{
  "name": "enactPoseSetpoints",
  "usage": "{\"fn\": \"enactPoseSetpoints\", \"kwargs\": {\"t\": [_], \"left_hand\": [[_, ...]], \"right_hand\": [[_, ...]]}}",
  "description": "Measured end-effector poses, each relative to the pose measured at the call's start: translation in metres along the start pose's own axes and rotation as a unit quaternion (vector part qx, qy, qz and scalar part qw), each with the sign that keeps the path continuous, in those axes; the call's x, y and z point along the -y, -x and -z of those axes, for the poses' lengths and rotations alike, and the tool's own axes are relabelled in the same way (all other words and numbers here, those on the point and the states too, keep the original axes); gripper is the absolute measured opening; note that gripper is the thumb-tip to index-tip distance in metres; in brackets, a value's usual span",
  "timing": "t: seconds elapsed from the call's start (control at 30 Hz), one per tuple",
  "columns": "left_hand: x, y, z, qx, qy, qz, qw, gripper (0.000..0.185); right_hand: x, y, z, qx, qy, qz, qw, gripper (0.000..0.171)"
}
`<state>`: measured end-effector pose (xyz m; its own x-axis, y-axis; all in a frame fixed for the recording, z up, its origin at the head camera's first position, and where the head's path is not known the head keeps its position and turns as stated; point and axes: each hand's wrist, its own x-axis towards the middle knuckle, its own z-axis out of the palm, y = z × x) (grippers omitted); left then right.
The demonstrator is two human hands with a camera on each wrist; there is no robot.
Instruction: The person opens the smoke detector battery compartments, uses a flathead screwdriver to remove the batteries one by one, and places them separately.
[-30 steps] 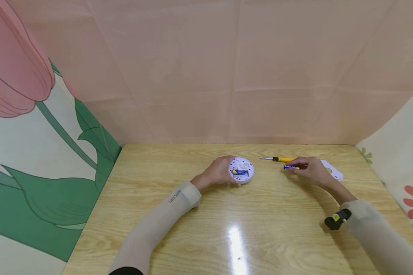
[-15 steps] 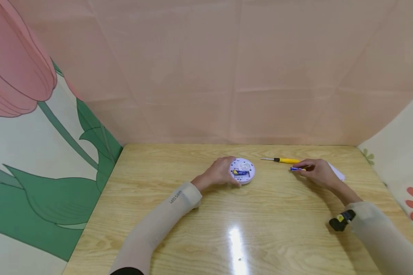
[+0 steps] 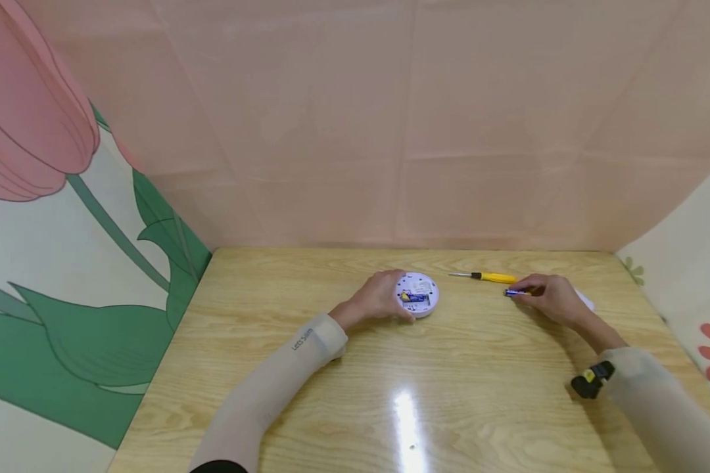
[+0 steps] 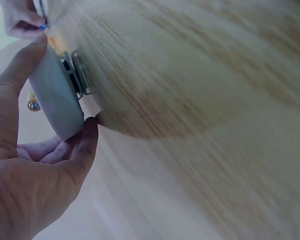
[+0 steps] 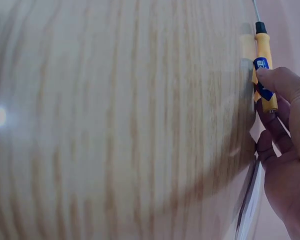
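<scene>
My left hand grips a round white battery-powered device by its left edge, fingers and thumb on its rim. A blue and yellow battery lies in the open compartment facing up. In the left wrist view the device is seen edge-on, between thumb and fingertips. Farther right, my right hand pinches another blue and yellow battery low over the table. The right wrist view shows that battery under the thumb, overlapping the yellow screwdriver handle.
A screwdriver with a yellow handle lies between the hands, toward the table's back edge. Behind the right hand a flat white plate is mostly hidden. The wooden table meets a pink backdrop at the back.
My right hand has moved a little to the right with the battery, covering more of the white plate. The left hand and the round device stay in place.
</scene>
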<state>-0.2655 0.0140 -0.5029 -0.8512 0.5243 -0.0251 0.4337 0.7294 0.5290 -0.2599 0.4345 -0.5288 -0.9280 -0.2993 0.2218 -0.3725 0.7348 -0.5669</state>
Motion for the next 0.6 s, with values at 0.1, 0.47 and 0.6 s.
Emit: {"fn": "enactPoseSetpoints", "kwargs": {"t": [0.1,0.47,0.6], "left_hand": [[-0.0004,0.0000,-0.0004,-0.001,-0.001,-0.002,1.0000,0.113],[-0.0011,0.0010,0.0008,-0.001,0.006,-0.004,1.0000,0.111],[-0.0009,0.0013,0.0006,0.002,0.008,-0.001,1.0000,0.111]], "right_hand": [[-0.0013,0.0004,-0.0008,-0.005,0.010,0.008,1.000,0.014],[0.0012,0.0008,-0.0010,-0.005,0.023,0.003,1.000,0.015],[0.0007,0.0005,-0.0014,-0.001,0.027,0.008,1.000,0.016]]}}
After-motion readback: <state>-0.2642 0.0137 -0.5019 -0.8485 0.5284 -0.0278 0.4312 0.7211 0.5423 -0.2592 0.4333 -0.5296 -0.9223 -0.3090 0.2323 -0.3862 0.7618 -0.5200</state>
